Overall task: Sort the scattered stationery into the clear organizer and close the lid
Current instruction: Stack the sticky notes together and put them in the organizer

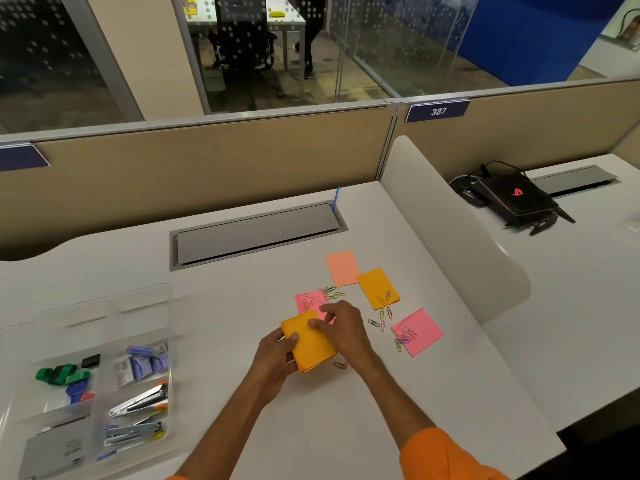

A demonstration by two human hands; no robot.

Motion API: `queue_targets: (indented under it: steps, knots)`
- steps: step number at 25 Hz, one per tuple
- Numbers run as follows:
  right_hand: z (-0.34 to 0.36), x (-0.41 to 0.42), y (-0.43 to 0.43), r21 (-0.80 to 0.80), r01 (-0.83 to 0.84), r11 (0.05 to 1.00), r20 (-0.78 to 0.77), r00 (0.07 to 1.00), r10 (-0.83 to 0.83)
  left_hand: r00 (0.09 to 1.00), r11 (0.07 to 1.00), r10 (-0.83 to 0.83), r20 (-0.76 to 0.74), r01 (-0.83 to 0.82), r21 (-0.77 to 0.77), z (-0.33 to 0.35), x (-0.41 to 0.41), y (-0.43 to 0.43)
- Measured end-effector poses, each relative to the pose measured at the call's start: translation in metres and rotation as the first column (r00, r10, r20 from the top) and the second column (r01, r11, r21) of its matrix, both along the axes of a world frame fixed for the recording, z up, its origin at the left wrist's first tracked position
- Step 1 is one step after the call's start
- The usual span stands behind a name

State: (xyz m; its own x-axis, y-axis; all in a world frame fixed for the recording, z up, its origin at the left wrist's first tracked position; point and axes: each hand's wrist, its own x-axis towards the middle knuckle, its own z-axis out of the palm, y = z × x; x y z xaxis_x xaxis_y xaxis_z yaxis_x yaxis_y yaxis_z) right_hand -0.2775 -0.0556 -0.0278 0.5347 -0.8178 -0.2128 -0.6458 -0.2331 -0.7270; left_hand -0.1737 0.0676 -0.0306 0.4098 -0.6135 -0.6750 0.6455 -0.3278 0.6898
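Observation:
My left hand (pixel 275 358) grips an orange sticky-note pad (pixel 309 344) from its left edge, just above the desk. My right hand (pixel 341 327) pinches the pad's top right part, fingers curled over it. Behind the hands lies a pink pad (pixel 306 301) with paper clips on it. Further right lie a salmon pad (pixel 342 268), another orange pad (pixel 377 287) and a second pink pad (pixel 417 332). Several coloured paper clips (pixel 381 318) are scattered among them. The clear organizer (pixel 104 320) stands at the left with its lid open, holding staplers, staple boxes and clips.
A grey cable hatch (pixel 256 233) is set into the desk behind the pads. A white curved divider (pixel 450 230) bounds the desk on the right. Beyond it sits a black device with cables (pixel 512 197). A beige partition runs along the back.

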Motion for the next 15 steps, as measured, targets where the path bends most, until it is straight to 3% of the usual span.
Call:
queue_targets:
  steps: [7, 15]
  knots:
    - [-0.001, 0.014, -0.084, -0.138, 0.126, 0.982, -0.100, 0.985, -0.140, 1.000, 1.000, -0.004, 0.006, 0.004, 0.012, -0.010, 0.009, -0.001]
    - [-0.022, 0.048, -0.135, -0.245, 0.096, 0.965, -0.399, 0.897, -0.191, 0.998, 1.000, -0.013, 0.061, 0.013, 0.008, -0.022, 0.026, -0.005]
